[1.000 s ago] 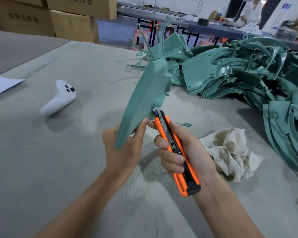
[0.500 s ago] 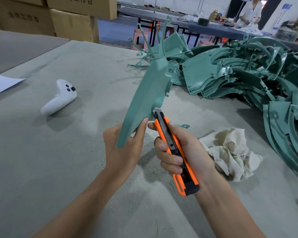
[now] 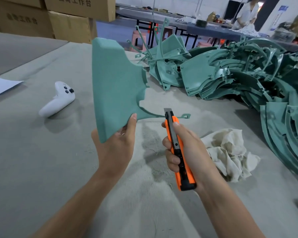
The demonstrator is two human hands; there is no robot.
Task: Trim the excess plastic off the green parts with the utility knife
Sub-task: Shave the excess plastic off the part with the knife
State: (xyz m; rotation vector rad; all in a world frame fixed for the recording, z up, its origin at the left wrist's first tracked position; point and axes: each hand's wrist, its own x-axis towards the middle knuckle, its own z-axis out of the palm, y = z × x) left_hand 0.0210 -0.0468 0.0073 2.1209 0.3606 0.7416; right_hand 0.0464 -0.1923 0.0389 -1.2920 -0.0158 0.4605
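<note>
My left hand [image 3: 116, 146] grips the lower corner of a flat green plastic part [image 3: 114, 86], held upright with its broad textured face toward me. A thin green strip runs from its lower right edge toward the knife. My right hand [image 3: 184, 152] is closed around an orange utility knife [image 3: 176, 148], blade tip up, just right of the part and apart from its main body. A large pile of green parts [image 3: 244, 79] covers the table's right and far side.
A white game controller [image 3: 58, 99] lies on the grey cloth-covered table [image 3: 33, 160] to the left. A crumpled cream rag [image 3: 230, 152] sits right of the knife. White paper [image 3: 0, 85] at far left, cardboard boxes [image 3: 70, 23] behind, a person at a far table [image 3: 246, 12].
My left hand has turned the green part from edge-on to face-on and raised it. The knife has come away from the part's edge and moved right.
</note>
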